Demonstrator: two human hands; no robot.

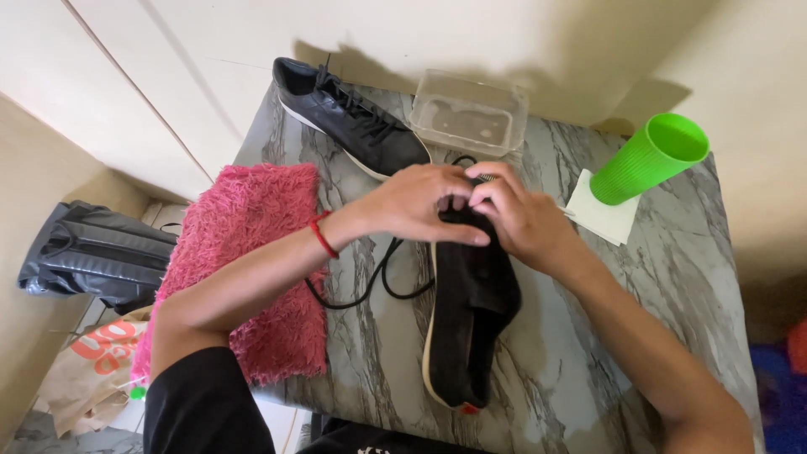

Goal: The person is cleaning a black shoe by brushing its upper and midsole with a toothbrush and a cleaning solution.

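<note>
Both hands, left hand point(416, 204) & right hand point(514, 215), fingers pinched narrow on the toe end of the black shoe point(469, 324), which lies mid-desk point(580, 353). Loose black lace point(378, 282) trails beside the pink fluffy cloth point(252, 261): a tug may snag it. Right elbow sits near the green ribbed cup point(649, 160), so a swing could likely tip it.

Table layout as I see it from here

Near shoe point(466, 328) lies centre on the table point(605, 336); towel point(252, 252) to its left, second shoe point(353, 118) and tub point(466, 113) behind, cup point(647, 160) right (on a napkin point(601, 220)).

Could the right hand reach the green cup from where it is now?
Probably yes: the green cup stands upright, right of the right hand, with only bare marble tabletop and white paper between.
</note>
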